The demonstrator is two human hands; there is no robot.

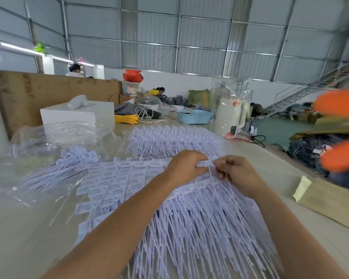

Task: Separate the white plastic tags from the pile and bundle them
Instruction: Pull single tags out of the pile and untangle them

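A strip of white plastic tags point(207, 163) is pinched between both hands just above the centre of the frame. The left hand point(184, 165) has its grip clamped on the strip's left part, fingers curled over it; the right hand point(237, 173) has its grip closed on the right end, with thin tag stems hanging down from between its fingers. Directly below the hands the main pile of tags point(189, 224) is spread across the surface point(28, 238), label heads lying in rows at centre left and long stems fanning toward the bottom edge. A second batch of tags point(173, 140) lies just beyond the hands, and a smaller heap point(77, 156) is seen at centre left on clear plastic wrap point(54, 135). Further back, a white box point(77, 114), a yellow cord bundle point(127, 119) and a blue basket point(194, 116) stand on the surface. A brown paper package point(328, 200) lies at the right edge.
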